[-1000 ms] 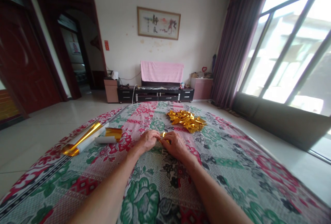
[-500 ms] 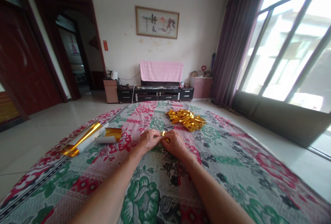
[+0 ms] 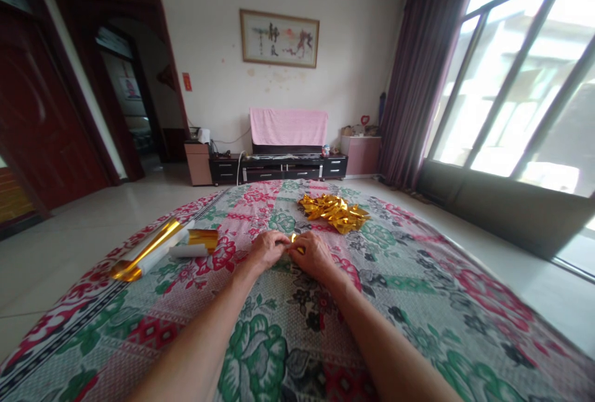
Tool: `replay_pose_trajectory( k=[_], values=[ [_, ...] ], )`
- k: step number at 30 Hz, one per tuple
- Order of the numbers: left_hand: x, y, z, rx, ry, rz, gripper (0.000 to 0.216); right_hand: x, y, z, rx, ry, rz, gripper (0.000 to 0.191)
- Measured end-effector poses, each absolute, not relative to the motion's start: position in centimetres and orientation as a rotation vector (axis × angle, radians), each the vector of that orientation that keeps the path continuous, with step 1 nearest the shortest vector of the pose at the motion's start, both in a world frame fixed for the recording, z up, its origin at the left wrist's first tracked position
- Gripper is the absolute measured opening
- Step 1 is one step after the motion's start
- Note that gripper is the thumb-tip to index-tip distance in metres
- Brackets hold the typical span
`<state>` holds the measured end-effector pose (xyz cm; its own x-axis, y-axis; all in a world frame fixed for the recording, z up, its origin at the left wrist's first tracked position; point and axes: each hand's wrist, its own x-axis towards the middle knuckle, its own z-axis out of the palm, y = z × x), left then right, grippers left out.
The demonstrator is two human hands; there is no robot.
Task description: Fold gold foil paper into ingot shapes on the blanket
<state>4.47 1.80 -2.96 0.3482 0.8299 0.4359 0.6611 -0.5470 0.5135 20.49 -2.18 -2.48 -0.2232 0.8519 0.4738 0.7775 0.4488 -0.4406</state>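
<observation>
My left hand (image 3: 269, 249) and my right hand (image 3: 312, 256) meet at the middle of the cloth-covered table, fingers pinched together. Between them is a small piece of gold foil paper (image 3: 294, 238), mostly hidden by the fingers, with bright bits showing at the top and under the right fingers. Just beyond my right hand lies a heap of folded gold foil pieces (image 3: 335, 211). To the left of my hands rests a loosely rolled sheet of gold foil paper (image 3: 151, 252) with a white back. Beside it is a smaller curled foil sheet (image 3: 203, 241).
A flowered cloth (image 3: 260, 358) in red, green and grey covers the round table. Past its far edge stand a low black cabinet (image 3: 269, 173) and something draped with a pink towel (image 3: 289, 126). A window (image 3: 511, 92) and dark curtain (image 3: 413, 80) are on the right.
My hands stay in nearly the same place, still pinching the foil, with only slight finger movement. The view has shifted a little; the heap and rolls lie as before.
</observation>
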Motion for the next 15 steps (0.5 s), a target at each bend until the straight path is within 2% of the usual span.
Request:
replay_pose_trajectory(
  k=[10, 15],
  values=[
    [4.41, 1.63, -2.97, 2.333, 1.408, 0.975, 0.032, 20.38, -2.38, -2.29, -1.351, -2.065, 0.087, 0.016],
    [4.54, 0.94, -2.77, 2.431, 1.378, 1.037, 0.029, 20.62, -2.55, -2.03, -1.299, -2.118, 0.03, 0.018]
  ],
)
